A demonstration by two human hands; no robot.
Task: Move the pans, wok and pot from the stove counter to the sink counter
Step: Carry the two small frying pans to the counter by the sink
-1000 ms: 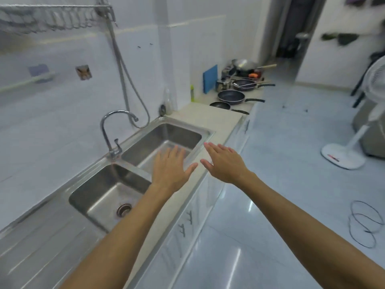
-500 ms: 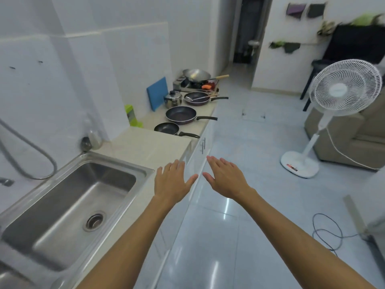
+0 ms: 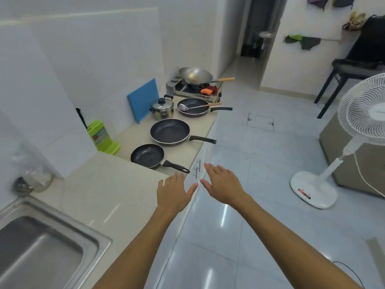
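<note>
Left hand (image 3: 174, 195) and right hand (image 3: 224, 185) both flat, fingers spread, empty, side by side in the air past the sink counter (image 3: 108, 190) edge. Small pan (image 3: 147, 155), big pan (image 3: 169, 131), spatula pan (image 3: 193, 107), pot (image 3: 162, 108) on stove counter (image 3: 200, 126); wok (image 3: 195, 75) on the burner.

Both arms stretched forward from the lower frame toward centre; left hand (image 3: 174, 195) and right hand (image 3: 224, 185) flat, palms down, fingers spread, empty.
</note>
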